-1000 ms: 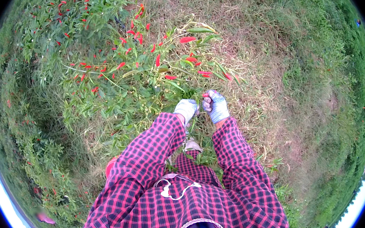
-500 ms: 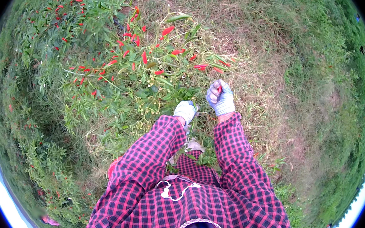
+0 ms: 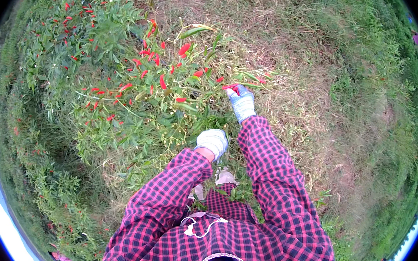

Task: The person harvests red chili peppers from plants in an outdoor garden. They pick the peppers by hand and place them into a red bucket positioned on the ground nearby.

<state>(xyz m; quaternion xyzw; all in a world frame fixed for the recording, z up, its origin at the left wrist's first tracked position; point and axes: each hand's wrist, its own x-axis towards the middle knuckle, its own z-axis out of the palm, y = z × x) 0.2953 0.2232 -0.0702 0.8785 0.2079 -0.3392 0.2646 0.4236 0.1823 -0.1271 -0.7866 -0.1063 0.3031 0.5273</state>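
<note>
Green leaves and dry straw-coloured grass (image 3: 323, 91) fill most of the view, with the grass patch spreading to the right and a dense chilli plant (image 3: 122, 87) on the left, dotted with many small red chillies (image 3: 163, 82). Below, 2 sleeves of a red-and-black checked shirt (image 3: 260, 221) rise from the lower edge toward the plant. The right hand (image 3: 242, 103), in a pale glove, is stretched out further than it was 1 second ago, when both hands sat close together near the body; its fingers are now closed around a red chilli (image 3: 231, 87) at the plant's right edge, just beside the grass. The left hand (image 3: 212, 142), also gloved, has stayed low and nearer the body, curled into a loose fist among the leaves; whether it holds anything I cannot tell. That reach suggests the picking has moved on to a fresh pod, and plenty of ripe ones remain on the plant to the left.
</note>
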